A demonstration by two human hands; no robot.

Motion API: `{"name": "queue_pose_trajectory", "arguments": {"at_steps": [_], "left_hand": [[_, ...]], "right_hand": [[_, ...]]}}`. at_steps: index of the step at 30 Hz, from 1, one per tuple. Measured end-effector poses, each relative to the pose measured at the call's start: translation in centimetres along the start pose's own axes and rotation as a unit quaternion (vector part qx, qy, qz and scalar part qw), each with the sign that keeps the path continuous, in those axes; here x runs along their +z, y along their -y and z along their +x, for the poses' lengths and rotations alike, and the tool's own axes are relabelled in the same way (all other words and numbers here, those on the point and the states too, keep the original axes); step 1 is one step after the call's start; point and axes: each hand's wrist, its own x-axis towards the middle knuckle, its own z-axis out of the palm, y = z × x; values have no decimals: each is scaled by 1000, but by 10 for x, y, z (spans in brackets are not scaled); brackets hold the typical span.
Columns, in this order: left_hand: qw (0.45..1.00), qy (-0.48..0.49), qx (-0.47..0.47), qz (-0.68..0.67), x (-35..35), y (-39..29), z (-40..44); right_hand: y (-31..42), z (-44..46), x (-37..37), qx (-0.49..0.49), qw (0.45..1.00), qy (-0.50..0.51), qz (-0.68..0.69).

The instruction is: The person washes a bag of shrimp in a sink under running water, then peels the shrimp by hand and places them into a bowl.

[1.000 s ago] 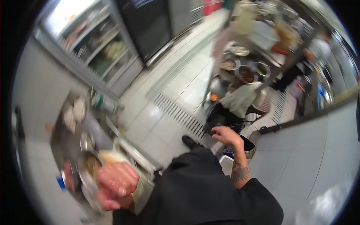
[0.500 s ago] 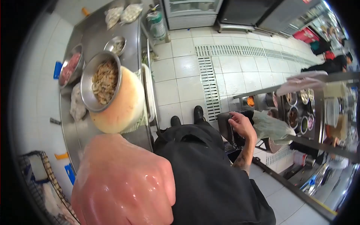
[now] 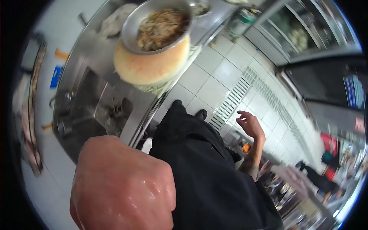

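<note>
My left hand (image 3: 122,184) is large in the foreground at lower left, curled into a fist. Its skin looks wet or covered by a thin clear glove, and whatever its fingers may hold is hidden. Off to the right, my right hand (image 3: 250,125) hangs above the tiled floor, fingers loosely bent and apart, holding nothing. Beyond the left hand, a steel bowl (image 3: 132,32) of shredded brownish food (image 3: 161,30) rests on a thick round cutting board (image 3: 153,71). The board sits on the steel counter, with a greenish cloth (image 3: 161,90) under its edge.
A steel sink (image 3: 86,94) is set into the counter between board and left hand. The floor has a drain grate (image 3: 230,101). A glass-door fridge (image 3: 295,34) stands at upper right. Containers of ingredients line the right side, blurred, and another person (image 3: 320,180) is in dark clothing farther off.
The view has swung round, bringing the sink and more of the fridge into sight. My right hand now appears over floor tiles, away from the dark object beside it earlier. The left fist stays closed.
</note>
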Motion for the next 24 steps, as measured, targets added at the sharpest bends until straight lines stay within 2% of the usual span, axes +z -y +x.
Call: {"name": "queue_pose_trajectory", "arguments": {"at_steps": [4,6,7,9,10,12,14,15,17,19,20,21,23,24], "left_hand": [[988,-156,3,16,13,-17,-27],[991,-136,-18,1,4,-28,-38],[996,-77,-45,-13,-16,-40,-45],[993,-109,-18,51,-20,-49,-65],[971,-196,36,129,-2,-46,-84],[873,-385,109,280,10,-45,-125],[720,-573,69,386,6,-48,-154],[632,-656,9,413,2,-50,-164],[613,-690,-14,386,-11,-50,-187],[536,-706,-95,454,-21,-41,-197],[491,-711,-135,484,-23,-36,-198],[477,-713,-160,489,-25,-32,-196],[438,-717,-203,503,-32,-23,-187],[424,-729,-210,494,-33,-16,-187]], "right_hand": [[52,67,-41,-70,991,64,-97],[83,101,-55,-134,980,76,-129],[101,116,-62,-163,974,74,-138],[135,147,-77,-232,964,68,-111],[154,161,-84,-265,958,63,-95],[203,177,-101,-273,959,36,-70],[256,188,-118,-291,955,2,-57],[281,197,-122,-330,942,-4,-60],[327,223,-119,-393,917,-12,-61],[373,257,-102,-452,889,41,-53],[393,279,-88,-497,861,43,-96],[410,303,-70,-543,827,45,-139],[431,344,-28,-560,783,23,-270],[442,346,-13,-537,781,23,-318]]}}
